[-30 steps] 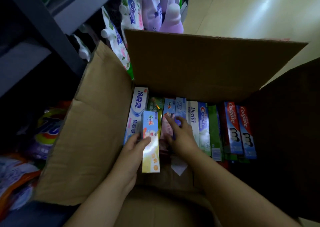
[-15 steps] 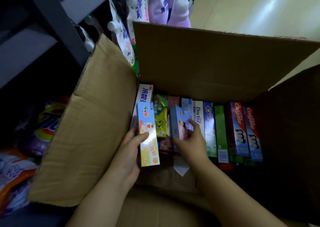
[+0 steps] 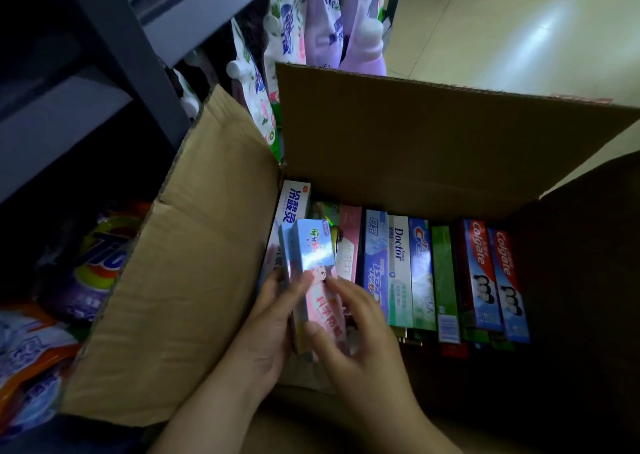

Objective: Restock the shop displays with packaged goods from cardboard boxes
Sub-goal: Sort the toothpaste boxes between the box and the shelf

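Toothpaste cartons fill the far half of the open brown cardboard box, which sits on the floor with its flaps standing up on the left and far sides. They lie side by side in a row, long edges touching: from the left a white carton with blue lettering, a green one mostly hidden, a pink carton, a blue carton, a white Doctor carton, a blue Crest carton, a plain green carton and two red Colgate cartons at the right end. More cartons show beneath this row, too dark to tell apart.

Above the left end of the row, the left hand grips a pale blue and pink children's toothpaste carton together with a second thin carton behind it, thumb across the front. The right hand pinches the near end of the same carton from the right, fingers curled on it.

Left of the box stands a grey metal shelf unit; detergent refill pouches lean beyond the far flap, and a Tide bag lies in the dark at left.
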`<state>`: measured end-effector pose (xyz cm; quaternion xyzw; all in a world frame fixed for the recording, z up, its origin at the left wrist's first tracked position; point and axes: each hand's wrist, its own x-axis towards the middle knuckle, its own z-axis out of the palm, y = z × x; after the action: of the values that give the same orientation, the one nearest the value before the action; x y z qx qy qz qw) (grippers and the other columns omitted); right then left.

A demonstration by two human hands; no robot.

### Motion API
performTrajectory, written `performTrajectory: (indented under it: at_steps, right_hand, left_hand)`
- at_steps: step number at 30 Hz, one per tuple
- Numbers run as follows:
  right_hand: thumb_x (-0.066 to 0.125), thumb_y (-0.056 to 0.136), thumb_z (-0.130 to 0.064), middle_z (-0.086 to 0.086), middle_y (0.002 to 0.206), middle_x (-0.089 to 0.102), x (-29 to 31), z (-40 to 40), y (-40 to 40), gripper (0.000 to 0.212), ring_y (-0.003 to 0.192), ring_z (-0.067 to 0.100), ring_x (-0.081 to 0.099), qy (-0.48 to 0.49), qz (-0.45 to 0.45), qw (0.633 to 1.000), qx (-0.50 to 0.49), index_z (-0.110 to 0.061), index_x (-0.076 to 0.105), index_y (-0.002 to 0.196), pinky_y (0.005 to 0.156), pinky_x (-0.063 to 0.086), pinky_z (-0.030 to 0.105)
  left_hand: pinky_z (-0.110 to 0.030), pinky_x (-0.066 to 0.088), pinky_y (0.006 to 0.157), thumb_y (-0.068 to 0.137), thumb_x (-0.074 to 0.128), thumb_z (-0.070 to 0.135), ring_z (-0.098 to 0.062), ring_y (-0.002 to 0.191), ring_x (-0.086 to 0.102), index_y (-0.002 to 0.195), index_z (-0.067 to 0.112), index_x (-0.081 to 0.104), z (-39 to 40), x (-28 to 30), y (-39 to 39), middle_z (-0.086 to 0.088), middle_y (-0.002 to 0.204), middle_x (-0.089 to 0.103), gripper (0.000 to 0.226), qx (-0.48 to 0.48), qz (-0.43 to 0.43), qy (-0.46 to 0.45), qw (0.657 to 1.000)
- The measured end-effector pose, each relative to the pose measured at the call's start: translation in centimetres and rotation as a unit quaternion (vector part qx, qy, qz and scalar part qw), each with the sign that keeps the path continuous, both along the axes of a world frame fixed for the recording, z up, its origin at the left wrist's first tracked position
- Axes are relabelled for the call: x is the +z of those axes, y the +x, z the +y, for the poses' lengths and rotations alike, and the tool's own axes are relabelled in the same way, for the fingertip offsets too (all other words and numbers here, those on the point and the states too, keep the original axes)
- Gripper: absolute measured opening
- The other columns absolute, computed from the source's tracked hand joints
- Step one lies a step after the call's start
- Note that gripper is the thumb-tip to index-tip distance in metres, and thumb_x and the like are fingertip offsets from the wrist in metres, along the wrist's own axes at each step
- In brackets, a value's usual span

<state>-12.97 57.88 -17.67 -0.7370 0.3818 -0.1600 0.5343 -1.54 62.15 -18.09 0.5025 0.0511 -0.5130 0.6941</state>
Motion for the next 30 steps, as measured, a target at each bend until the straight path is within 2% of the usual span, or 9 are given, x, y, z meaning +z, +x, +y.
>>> performTrajectory:
  at_steps: [4,8,9,11,13,16,21,27,30]
  right_hand:
    - [0.054,0.095,-0.022,-0.02,0.12,0.058,-0.1,-1.3,0.3,0.028,0.11,-0.01,0.054,0.106,-0.029,0.994,-0.017,-0.04,0.056,0.117,0.087,0.045,0.008]
    - [0.049,0.099,-0.022,-0.011,0.12,0.057,-3.5,-5.8,2.0,0.037,0.097,-0.003,0.057,0.106,0.079,0.989,-0.063,-0.022,0.049,0.135,0.071,0.043,0.001]
    - [0.048,0.099,-0.023,-0.004,0.128,0.055,-4.5,-6.8,2.6,0.041,0.099,0.001,0.056,0.094,0.11,0.988,-0.053,-0.018,0.045,0.139,0.075,0.043,0.003]
    - [0.047,0.099,-0.027,0.006,0.135,0.05,-6.6,-8.0,4.1,0.041,0.112,0.015,0.053,0.086,0.162,0.983,-0.022,-0.015,0.045,0.138,0.092,0.044,0.024]
    - [0.049,0.095,-0.035,0.011,0.121,0.05,-8.6,-8.2,5.6,0.033,0.103,0.021,0.053,0.092,0.196,0.976,-0.003,-0.014,0.053,0.12,0.086,0.042,0.03]
    - [0.053,0.08,-0.05,0.012,0.12,0.059,-12.0,-8.2,6.4,0.051,0.098,0.021,0.062,0.116,0.166,0.979,-0.021,-0.021,0.06,0.122,0.091,0.05,0.035]
    - [0.065,0.09,-0.017,0.006,0.13,0.059,-8.1,-7.7,6.4,0.049,0.117,0.024,0.058,0.216,0.09,0.965,-0.115,-0.016,0.05,0.137,0.098,0.05,0.044]
    - [0.068,0.087,-0.022,0.003,0.11,0.062,-7.8,-7.7,6.6,0.048,0.095,0.028,0.067,0.257,0.093,0.954,-0.121,-0.033,0.041,0.126,0.077,0.058,0.046]
    - [0.061,0.092,-0.023,0.005,0.111,0.064,-7.8,-8.0,6.3,0.041,0.091,0.026,0.067,0.255,0.079,0.957,-0.117,-0.039,0.041,0.124,0.076,0.059,0.045]
  left_hand:
    - [-0.031,0.057,0.065,0.076,0.067,0.009,-0.02,0.076,0.071,0.12,0.013,0.06,0.3,-0.5,0.1,-0.014,0.102,0.072,0.044,0.036,-0.027,0.068,0.997]
    - [-0.034,0.053,0.073,0.082,0.065,0.016,-0.021,0.083,0.069,0.12,0.019,0.06,0.5,-0.4,0.5,-0.01,0.104,0.072,0.038,0.031,-0.036,0.108,0.993]
    - [-0.035,0.053,0.075,0.083,0.065,0.017,-0.022,0.087,0.068,0.12,0.019,0.06,0.6,-0.4,0.5,-0.01,0.106,0.071,0.038,0.025,-0.038,0.11,0.993]
    - [-0.034,0.052,0.074,0.083,0.064,0.017,-0.021,0.088,0.068,0.121,0.019,0.06,0.6,-0.3,0.6,-0.009,0.107,0.071,0.039,0.018,-0.043,0.112,0.993]
    - [-0.031,0.051,0.07,0.083,0.064,0.017,-0.019,0.087,0.068,0.12,0.019,0.06,0.7,-0.2,0.6,-0.009,0.107,0.071,0.037,0.016,-0.043,0.112,0.993]
    - [-0.031,0.05,0.069,0.083,0.064,0.018,-0.02,0.088,0.068,0.119,0.02,0.06,0.8,-0.3,0.6,-0.009,0.106,0.072,0.036,0.013,-0.036,0.119,0.992]
    - [-0.031,0.05,0.066,0.067,0.067,0.028,-0.018,0.077,0.071,0.114,0.022,0.062,0.7,0.0,0.6,-0.007,0.097,0.074,0.047,0.002,-0.039,0.112,0.993]
    - [-0.036,0.051,0.072,0.064,0.064,0.032,-0.019,0.068,0.071,0.112,0.02,0.061,0.6,-0.2,0.7,-0.007,0.087,0.075,0.05,-0.003,-0.023,0.094,0.995]
    - [-0.037,0.051,0.073,0.063,0.064,0.033,-0.021,0.071,0.071,0.114,0.02,0.061,0.7,-0.1,0.6,-0.008,0.09,0.075,0.052,0.001,-0.016,0.097,0.995]
